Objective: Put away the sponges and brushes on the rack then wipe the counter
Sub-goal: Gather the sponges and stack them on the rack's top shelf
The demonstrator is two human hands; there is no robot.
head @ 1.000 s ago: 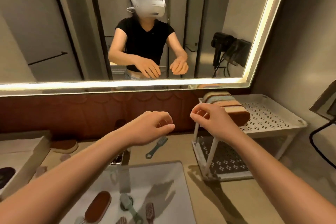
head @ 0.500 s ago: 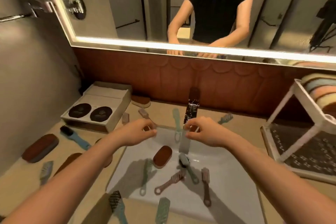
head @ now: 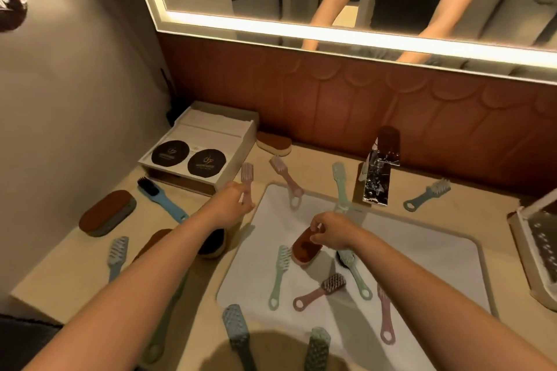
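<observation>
My left grip (head: pixel 233 200) pinches pink brush (head: pixel 247 173) beside sink (head: pixel 422 265), right grip (head: pixel 333 230) pinches brown sponge (head: pixel 303 250) inside it

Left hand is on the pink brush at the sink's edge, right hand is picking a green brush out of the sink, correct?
Not quite: the head view shows the right hand pinching the brown sponge in the sink, not a green brush.

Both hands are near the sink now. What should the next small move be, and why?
Probably lift the brown sponge out of the sink toward the rack at the right: the right hand pinches its upper end, and the left hand seems to grip a pink brush.
</observation>
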